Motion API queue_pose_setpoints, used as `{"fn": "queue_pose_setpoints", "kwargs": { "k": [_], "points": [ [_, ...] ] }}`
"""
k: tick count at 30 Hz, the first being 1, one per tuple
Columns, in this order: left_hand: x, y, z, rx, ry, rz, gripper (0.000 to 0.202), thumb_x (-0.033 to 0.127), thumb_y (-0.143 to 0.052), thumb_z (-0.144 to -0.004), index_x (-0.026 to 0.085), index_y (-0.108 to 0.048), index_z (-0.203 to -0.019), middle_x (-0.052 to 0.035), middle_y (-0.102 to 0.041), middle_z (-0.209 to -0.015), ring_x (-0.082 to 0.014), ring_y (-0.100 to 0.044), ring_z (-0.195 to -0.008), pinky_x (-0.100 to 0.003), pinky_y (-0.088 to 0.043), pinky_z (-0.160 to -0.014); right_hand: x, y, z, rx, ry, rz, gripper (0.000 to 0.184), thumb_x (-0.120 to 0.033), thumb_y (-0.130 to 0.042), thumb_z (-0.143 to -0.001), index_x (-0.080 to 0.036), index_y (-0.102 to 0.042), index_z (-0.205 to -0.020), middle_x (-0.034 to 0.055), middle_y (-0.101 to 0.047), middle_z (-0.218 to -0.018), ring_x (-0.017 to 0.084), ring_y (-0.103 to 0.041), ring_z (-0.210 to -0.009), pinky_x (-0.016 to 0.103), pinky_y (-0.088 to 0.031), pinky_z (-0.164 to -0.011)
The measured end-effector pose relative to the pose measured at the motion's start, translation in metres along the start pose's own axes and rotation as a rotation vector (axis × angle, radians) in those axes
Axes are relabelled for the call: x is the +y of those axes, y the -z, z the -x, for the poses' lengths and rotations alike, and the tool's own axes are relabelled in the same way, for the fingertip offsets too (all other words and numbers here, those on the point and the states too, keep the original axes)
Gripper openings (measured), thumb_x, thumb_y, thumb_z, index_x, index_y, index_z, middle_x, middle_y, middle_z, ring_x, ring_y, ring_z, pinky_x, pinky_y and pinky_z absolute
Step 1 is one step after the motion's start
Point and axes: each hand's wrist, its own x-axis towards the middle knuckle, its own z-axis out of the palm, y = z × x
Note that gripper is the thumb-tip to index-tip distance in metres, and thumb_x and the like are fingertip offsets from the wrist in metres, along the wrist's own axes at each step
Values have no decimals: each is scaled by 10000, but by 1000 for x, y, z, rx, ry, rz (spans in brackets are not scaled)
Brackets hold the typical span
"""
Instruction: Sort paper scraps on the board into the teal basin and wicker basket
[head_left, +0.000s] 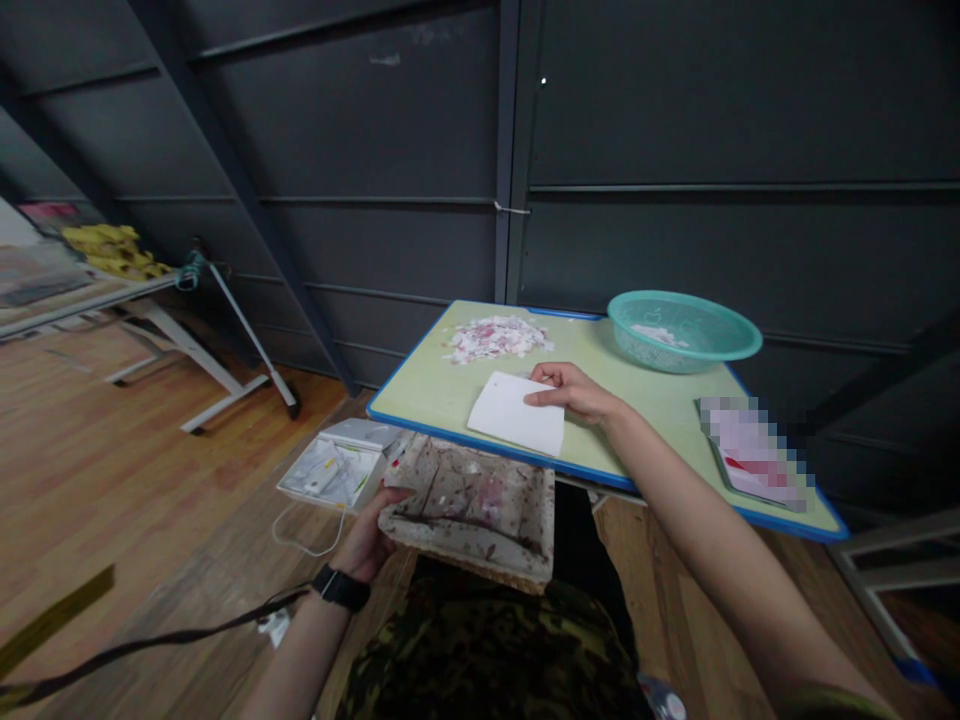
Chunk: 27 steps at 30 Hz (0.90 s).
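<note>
My right hand (pixel 574 392) pinches a white card (pixel 517 412) by its right side, low over the near part of the green table (pixel 600 425). In my left hand (pixel 373 535) is the left wall of a stained, shallow open box (pixel 480 545), tilted below the table's front edge above my lap. A few small scraps lie inside it. Behind the card, a heap of small white and pinkish scraps (pixel 499 338) is spread on the table.
A teal plastic basket (pixel 686 345) with some white pieces stands at the table's back right. A blurred-out flat item (pixel 750 450) lies near the right edge. Left of the table, a white box (pixel 330 470) holds a cable. Another table (pixel 150 300) bears yellow items. A dark panelled wall (pixel 375 250) rises behind.
</note>
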Motion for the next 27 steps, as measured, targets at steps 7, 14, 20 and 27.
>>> {"fn": "queue_pose_setpoints", "kwargs": {
  "k": [7, 14, 20, 27],
  "points": [
    [5, 9, -4, 14, -13, 23, 42, 145, -589, -700, 143, -629, -689, -10, -669, -548, -139, -611, -455, -250, -511, -459, -3, 9, -5, 377, 116, 126, 364, -375, -741, -501, -160, -551, -727, -20, -571, -610, 113, -497, -508, 228, -330, -465],
    [4, 18, -9, 18, -36, 18, 44, 142, -581, -694, 133, -623, -701, -17, -675, -567, -151, -621, -475, -266, -520, -474, -5, 14, 1, 216, 63, 231, 299, -337, -722, -527, -159, -530, -673, -21, -553, -553, 106, -481, -485, 223, -315, -451],
    [5, 12, -6, 8, -5, 25, 66, 143, -584, -699, 132, -634, -740, -27, -683, -575, -159, -631, -479, -269, -527, -475, -3, 19, 2, 184, 75, 184, 301, -322, -727, -535, -159, -530, -693, -15, -577, -568, 109, -506, -487, 222, -330, -451],
    [6, 9, -3, -8, -16, 52, 86, 122, -584, -696, 134, -646, -755, -6, -653, -513, -148, -608, -440, -257, -515, -444, -3, 21, 0, 190, 64, 215, 282, -304, -716, -536, -157, -518, -673, -12, -574, -559, 109, -505, -490, 220, -334, -448]
  ]
}}
